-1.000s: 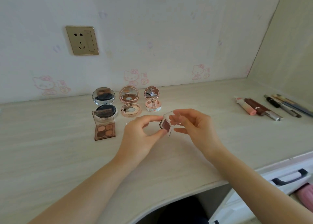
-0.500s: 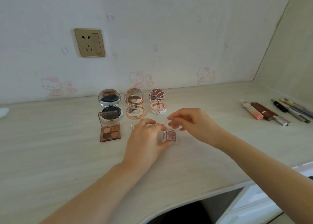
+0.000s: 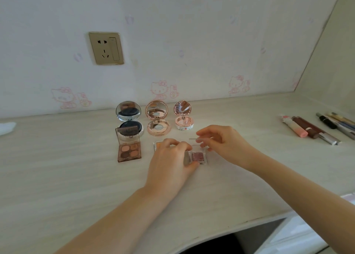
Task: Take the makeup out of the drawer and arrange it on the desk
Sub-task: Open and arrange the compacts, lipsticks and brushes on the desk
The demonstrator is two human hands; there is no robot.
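Small clear eyeshadow case (image 3: 197, 156) with a mauve glitter pan, flat on the counter (image 3: 57, 176), lid (image 3: 199, 141) raised open. Just beside an orange-pan case (image 3: 158, 145), right of the brown four-pan palette (image 3: 129, 149).

Pale wood-grain desk (image 3: 57, 176), pink cartoon-cat wallpaper (image 3: 192, 42), a gold wall socket (image 3: 106, 48). Brown four-shade eyeshadow palette (image 3: 129, 151), rose-gold compact (image 3: 158, 126), and a glittery mauve pan in that clear eyeshadow case (image 3: 197, 156).

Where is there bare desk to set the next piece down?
Bare desk between the right hand and the lip tubes; also left of the four-pan palette. Crowded: the compacts and small pink case.
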